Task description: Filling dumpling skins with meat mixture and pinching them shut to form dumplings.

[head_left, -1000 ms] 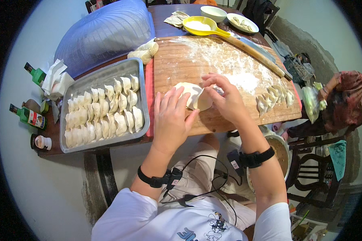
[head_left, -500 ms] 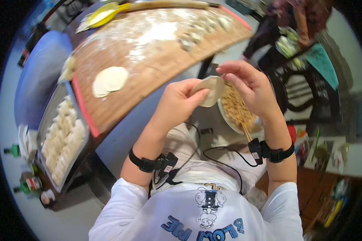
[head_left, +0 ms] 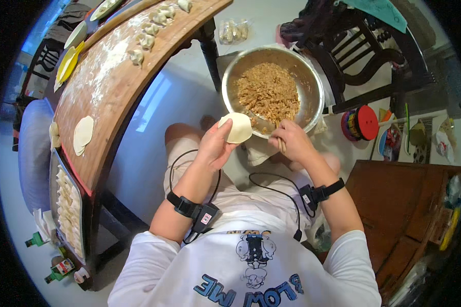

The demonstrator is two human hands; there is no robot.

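Note:
My left hand holds a round dough wrapper by its edge, thumb on top, beside the near left rim of a large metal bowl. Brown minced filling lies in the bowl. At the bowl's near rim, my right hand is closed around chopsticks; their tips go down into the filling. To the left, a small overlapping stack of wrappers rests on the floured wooden board. Several folded dumplings sit along its far right edge.
A tray of dumplings stands by the board's near left end. Farther up lie a yellow scoop and a rolling pin. A dark chair is beyond the bowl, with a red-lidded round container and wooden cabinet at right.
My hands have separated. The left has kept the wrapper and moved lower; the right has come down onto the chopsticks. My view has turned right, bringing the whole bowl into sight.

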